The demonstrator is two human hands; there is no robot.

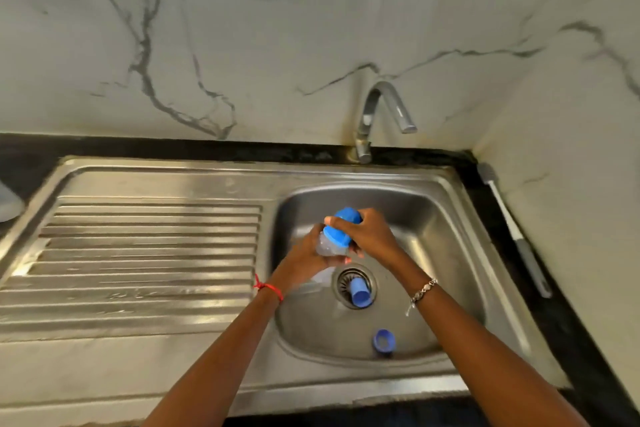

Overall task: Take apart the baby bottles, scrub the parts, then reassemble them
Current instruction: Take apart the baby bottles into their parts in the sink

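A: status at the sink? start nearest you

B: nearest, below the grip: small blue ring (383, 341) lying loose on the basin floor. between it and the hands, a blue cap (359, 293) on its side over the drain (353, 284)

A: and the grip itself?

B: left hand (304, 258) wrapped round the clear body of the baby bottle (329, 246), right hand (369, 234) clamped over the blue top (343, 227). both holding firm, bottle tilted, held above the sink (450, 229) basin just past the drain

A: so unscrewing the collar?

B: my read, yes. can't tell if it has turned at all

A: tips?

B: fix the body with the left, turn only with the right. keep it low over the basin so a dropped part lands inside. grip the collar edge, not the dome, or the dome may pop off while the threads stay tight

A: anything further out?

B: right of the grip, a long-handled brush (512, 229) lying along the counter edge, likely for the scrub step. beyond the hands, tap (377, 114), no water seen running. left of the grip, ribbed drainboard (149, 253), good spot for loose parts
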